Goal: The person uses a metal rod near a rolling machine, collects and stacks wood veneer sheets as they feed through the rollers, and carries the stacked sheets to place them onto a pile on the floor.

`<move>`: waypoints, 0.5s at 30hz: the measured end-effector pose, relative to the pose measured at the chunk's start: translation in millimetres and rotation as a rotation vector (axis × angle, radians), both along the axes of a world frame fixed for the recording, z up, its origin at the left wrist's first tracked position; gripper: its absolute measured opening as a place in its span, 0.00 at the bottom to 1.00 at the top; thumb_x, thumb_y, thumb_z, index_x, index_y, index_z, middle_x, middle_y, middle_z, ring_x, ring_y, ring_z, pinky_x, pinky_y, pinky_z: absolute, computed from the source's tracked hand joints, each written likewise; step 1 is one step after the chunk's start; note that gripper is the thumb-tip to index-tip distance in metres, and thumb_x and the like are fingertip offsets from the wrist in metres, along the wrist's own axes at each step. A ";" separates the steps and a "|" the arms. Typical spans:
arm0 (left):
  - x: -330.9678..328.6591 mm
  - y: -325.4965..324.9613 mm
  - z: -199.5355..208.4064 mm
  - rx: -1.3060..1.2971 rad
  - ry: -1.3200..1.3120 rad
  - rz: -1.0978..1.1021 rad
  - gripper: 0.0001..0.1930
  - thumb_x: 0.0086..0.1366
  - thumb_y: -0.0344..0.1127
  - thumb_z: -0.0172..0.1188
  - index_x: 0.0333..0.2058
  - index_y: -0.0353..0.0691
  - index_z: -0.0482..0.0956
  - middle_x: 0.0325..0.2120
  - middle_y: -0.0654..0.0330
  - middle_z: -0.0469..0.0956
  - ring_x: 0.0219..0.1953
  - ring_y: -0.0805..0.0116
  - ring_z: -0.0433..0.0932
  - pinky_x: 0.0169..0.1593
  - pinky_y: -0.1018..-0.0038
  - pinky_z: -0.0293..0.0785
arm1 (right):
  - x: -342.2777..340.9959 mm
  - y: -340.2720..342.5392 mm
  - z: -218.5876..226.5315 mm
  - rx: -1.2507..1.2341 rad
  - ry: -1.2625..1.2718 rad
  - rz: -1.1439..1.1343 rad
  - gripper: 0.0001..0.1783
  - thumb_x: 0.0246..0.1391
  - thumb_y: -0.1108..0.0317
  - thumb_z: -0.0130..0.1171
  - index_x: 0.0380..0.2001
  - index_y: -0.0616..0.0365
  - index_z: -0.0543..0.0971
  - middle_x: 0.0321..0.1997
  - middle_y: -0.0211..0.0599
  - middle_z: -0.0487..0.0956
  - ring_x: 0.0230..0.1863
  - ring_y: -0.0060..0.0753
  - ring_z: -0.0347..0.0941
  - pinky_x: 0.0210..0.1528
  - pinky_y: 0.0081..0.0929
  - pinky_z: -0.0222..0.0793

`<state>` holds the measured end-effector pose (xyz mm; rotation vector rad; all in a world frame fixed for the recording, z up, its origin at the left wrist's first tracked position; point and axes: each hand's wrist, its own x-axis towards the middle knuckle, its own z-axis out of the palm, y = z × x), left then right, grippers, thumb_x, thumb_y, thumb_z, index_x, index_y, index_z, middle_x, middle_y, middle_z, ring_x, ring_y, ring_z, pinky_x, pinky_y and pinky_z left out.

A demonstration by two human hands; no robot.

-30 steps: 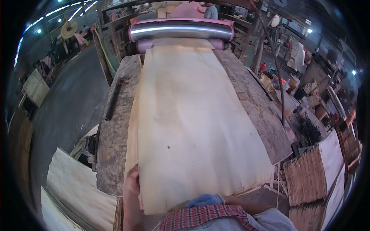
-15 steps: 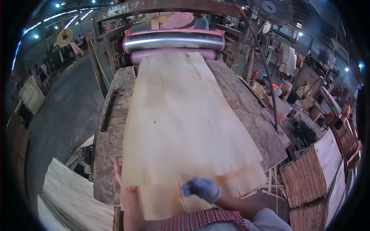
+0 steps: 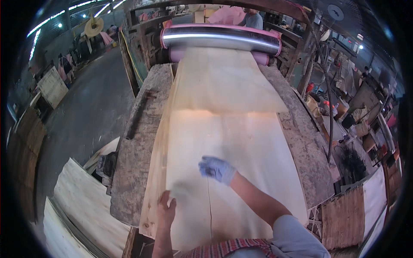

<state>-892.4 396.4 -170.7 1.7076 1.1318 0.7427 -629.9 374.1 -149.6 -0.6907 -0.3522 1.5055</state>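
Observation:
A pale wood veneer sheet runs under the metal roller of a machine, its near edge lying across the sheet below. That lower veneer sheet spreads toward me and has a dark lengthwise split at its near part. My right hand, in a blue-grey glove, is over the middle of this sheet with fingers stretched out; whether it touches is unclear. Bare, my left hand is at the sheet's left edge, thumb and fingers apart, nothing visible between them. More veneer edges show beneath on the left.
Rough, dusty table surfaces flank the veneer. Stacked veneer stands at the right, and pale sheets lean at the lower left. Behind the rollers is another person. A dark pole rises along the right side.
The upper veneer sheet has slid away toward the rollers, exposing the sheet beneath. My right hand has reached farther forward. The whole scene has shifted rightward in view.

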 end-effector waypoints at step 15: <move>-35.2 24.5 16.1 -0.310 0.116 -0.062 0.16 0.49 0.34 0.55 0.37 0.36 0.70 0.40 0.54 0.69 0.41 0.62 0.68 0.42 0.71 0.65 | -113.2 -191.2 8.1 -0.173 -0.303 0.463 0.20 0.53 0.65 0.43 0.47 0.64 0.63 0.43 0.42 0.70 0.42 0.32 0.68 0.46 0.26 0.64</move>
